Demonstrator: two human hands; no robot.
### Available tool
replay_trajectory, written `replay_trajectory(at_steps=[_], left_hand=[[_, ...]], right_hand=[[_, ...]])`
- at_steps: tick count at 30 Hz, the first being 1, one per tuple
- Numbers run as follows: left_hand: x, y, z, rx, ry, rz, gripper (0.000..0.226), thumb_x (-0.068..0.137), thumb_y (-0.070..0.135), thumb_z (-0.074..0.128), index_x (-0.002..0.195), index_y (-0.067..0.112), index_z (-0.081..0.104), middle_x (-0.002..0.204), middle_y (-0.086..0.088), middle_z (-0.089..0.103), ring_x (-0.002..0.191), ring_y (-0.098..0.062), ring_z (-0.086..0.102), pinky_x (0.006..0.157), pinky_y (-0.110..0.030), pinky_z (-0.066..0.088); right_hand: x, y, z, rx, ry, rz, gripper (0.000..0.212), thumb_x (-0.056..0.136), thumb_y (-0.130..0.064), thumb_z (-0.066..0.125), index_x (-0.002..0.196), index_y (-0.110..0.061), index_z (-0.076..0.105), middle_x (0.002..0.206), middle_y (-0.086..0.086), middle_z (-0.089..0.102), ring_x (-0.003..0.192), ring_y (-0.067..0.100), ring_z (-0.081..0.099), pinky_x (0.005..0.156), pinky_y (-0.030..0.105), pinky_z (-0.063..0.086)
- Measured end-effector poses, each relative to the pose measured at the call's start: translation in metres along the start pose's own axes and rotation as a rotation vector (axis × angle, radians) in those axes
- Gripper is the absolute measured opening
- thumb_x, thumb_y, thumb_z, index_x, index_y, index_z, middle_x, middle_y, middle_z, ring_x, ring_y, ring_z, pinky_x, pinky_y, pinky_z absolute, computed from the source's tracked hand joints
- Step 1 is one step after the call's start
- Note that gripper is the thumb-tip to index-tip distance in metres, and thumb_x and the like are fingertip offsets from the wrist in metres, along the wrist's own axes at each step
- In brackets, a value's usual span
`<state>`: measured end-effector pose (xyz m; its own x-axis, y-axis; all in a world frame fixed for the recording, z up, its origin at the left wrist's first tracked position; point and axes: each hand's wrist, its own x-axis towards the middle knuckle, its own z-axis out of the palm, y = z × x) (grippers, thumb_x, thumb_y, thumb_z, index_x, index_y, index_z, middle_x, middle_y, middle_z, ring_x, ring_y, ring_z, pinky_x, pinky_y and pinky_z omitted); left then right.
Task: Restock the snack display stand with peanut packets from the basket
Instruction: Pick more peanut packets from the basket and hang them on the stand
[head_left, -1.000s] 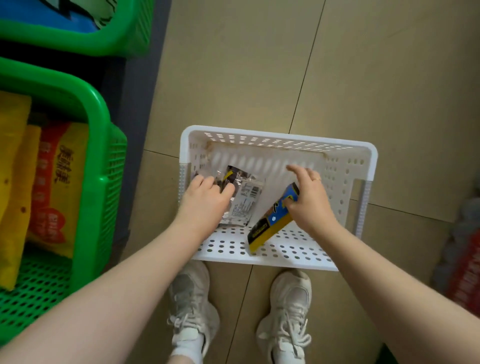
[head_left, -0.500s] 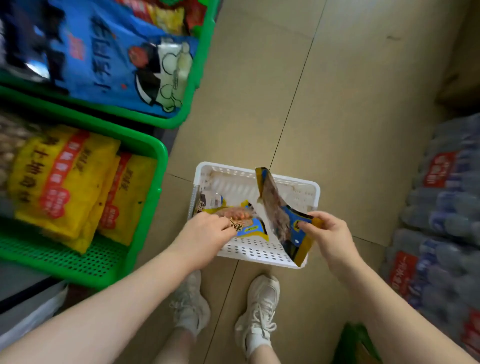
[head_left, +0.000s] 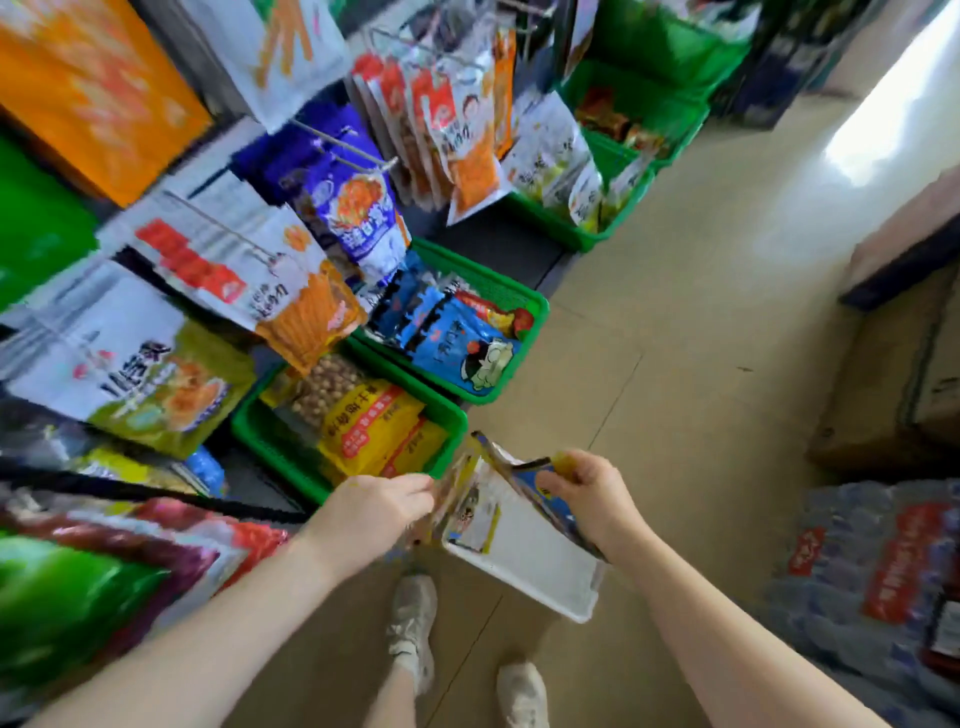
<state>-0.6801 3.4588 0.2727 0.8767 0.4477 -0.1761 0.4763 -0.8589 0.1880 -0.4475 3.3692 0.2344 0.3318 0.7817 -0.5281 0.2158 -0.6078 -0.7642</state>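
My right hand (head_left: 587, 493) grips the top edge of a blue-and-yellow peanut packet (head_left: 524, 475), held up above the white basket (head_left: 540, 577) on the floor. My left hand (head_left: 376, 506) pinches a second packet (head_left: 447, 499), which is blurred and mostly hidden behind my fingers. The two packets nearly touch over the basket's left end. The snack display stand (head_left: 322, 171) rises to the left, with bags hanging on metal hooks (head_left: 358, 150) and green bins beneath.
A green bin (head_left: 447, 410) with yellow bags sits just left of my hands, and another green bin (head_left: 535, 312) with blue bags stands behind it. Shrink-wrapped water bottles (head_left: 872, 571) and a cardboard box (head_left: 893, 384) line the right. Tan floor tiles (head_left: 675, 291) run between. My shoes stand below.
Both hands have lifted their packets up out of the basket. My head has tilted up, so the hanging bags and more green bins have come into view.
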Motion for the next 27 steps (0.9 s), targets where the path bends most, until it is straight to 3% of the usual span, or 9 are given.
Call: replay_trajectory(at_steps=[3, 6, 10, 13, 15, 17, 19, 22, 27], left_hand=[[-0.033, 0.011, -0.041, -0.202, 0.124, -0.152, 0.032, 0.067, 0.013, 0.041, 0.072, 0.015, 0.073, 0.071, -0.003, 0.072, 0.060, -0.017, 0.069, 0.046, -0.026, 0.051], [-0.074, 0.034, -0.074, -0.398, 0.251, -0.352, 0.048, 0.070, 0.025, 0.033, 0.085, 0.010, 0.076, 0.086, -0.005, 0.076, 0.080, -0.010, 0.063, 0.074, -0.020, 0.045], [-0.147, 0.056, -0.112, -0.415, 0.368, -0.624, 0.022, 0.084, 0.019, 0.059, 0.100, 0.015, 0.073, 0.104, -0.002, 0.073, 0.097, -0.014, 0.066, 0.086, -0.021, 0.045], [-0.210, 0.061, -0.143, -0.380, 0.452, -0.786, 0.035, 0.088, 0.010, 0.057, 0.119, 0.027, 0.059, 0.103, -0.006, 0.072, 0.082, -0.024, 0.065, 0.069, -0.033, 0.046], [-0.256, 0.061, -0.169, -0.283, 0.465, -0.877, 0.057, 0.091, 0.016, 0.054, 0.137, 0.038, 0.031, 0.097, -0.013, 0.070, 0.072, -0.028, 0.061, 0.060, -0.039, 0.044], [-0.305, 0.060, -0.197, -0.120, 0.468, -0.937, 0.061, 0.093, 0.017, 0.050, 0.142, 0.039, 0.021, 0.104, -0.014, 0.069, 0.081, -0.032, 0.063, 0.059, -0.039, 0.049], [-0.359, 0.057, -0.220, 0.077, 0.538, -0.918, 0.050, 0.092, 0.006, 0.050, 0.135, 0.029, 0.042, 0.118, -0.008, 0.065, 0.092, -0.032, 0.065, 0.053, -0.032, 0.048], [-0.446, 0.054, -0.249, 0.349, 0.612, -0.819, 0.048, 0.067, -0.016, 0.062, 0.106, 0.012, 0.068, 0.095, -0.011, 0.073, 0.076, -0.030, 0.070, 0.045, -0.032, 0.053], [-0.585, 0.022, -0.297, 0.583, 0.590, -0.962, 0.042, 0.060, -0.016, 0.065, 0.092, 0.011, 0.068, 0.076, -0.010, 0.069, 0.069, -0.031, 0.067, 0.050, -0.037, 0.055]], right_hand=[[-0.034, -0.047, 0.009, -0.029, -0.092, -0.148, 0.035, 0.085, -0.012, 0.062, 0.056, -0.022, 0.045, 0.054, -0.005, 0.041, 0.054, 0.012, 0.037, 0.056, 0.029, 0.030], [-0.066, -0.093, 0.021, -0.115, -0.194, -0.287, 0.025, 0.087, -0.015, 0.059, 0.066, -0.007, 0.047, 0.059, 0.001, 0.041, 0.054, 0.014, 0.034, 0.055, 0.030, 0.028], [-0.109, -0.153, 0.043, -0.272, -0.346, -0.478, 0.038, 0.089, -0.017, 0.058, 0.059, -0.017, 0.035, 0.056, -0.003, 0.031, 0.051, 0.012, 0.029, 0.054, 0.030, 0.024], [-0.144, -0.212, 0.065, -0.408, -0.520, -0.616, 0.034, 0.093, -0.019, 0.053, 0.063, -0.014, 0.036, 0.058, -0.002, 0.029, 0.055, 0.015, 0.029, 0.057, 0.031, 0.023], [-0.168, -0.256, 0.084, -0.504, -0.570, -0.733, 0.032, 0.094, -0.016, 0.050, 0.063, -0.013, 0.041, 0.059, 0.001, 0.034, 0.057, 0.015, 0.033, 0.058, 0.031, 0.025], [-0.198, -0.299, 0.109, -0.599, -0.564, -0.893, 0.028, 0.093, -0.008, 0.049, 0.066, -0.014, 0.048, 0.063, 0.004, 0.043, 0.066, 0.017, 0.039, 0.065, 0.033, 0.029], [-0.228, -0.337, 0.141, -0.620, -0.512, -1.083, 0.028, 0.091, -0.001, 0.048, 0.066, -0.014, 0.048, 0.061, 0.000, 0.041, 0.069, 0.019, 0.039, 0.067, 0.033, 0.028], [-0.279, -0.388, 0.196, -0.544, -0.328, -1.295, 0.015, 0.092, -0.004, 0.046, 0.093, 0.006, 0.058, 0.073, 0.018, 0.054, 0.073, 0.027, 0.050, 0.063, 0.033, 0.028], [-0.364, -0.459, 0.290, -0.461, -0.038, -1.625, 0.033, 0.087, -0.022, 0.037, 0.104, -0.004, 0.059, 0.090, 0.028, 0.065, 0.084, 0.043, 0.060, 0.066, 0.041, 0.041]])
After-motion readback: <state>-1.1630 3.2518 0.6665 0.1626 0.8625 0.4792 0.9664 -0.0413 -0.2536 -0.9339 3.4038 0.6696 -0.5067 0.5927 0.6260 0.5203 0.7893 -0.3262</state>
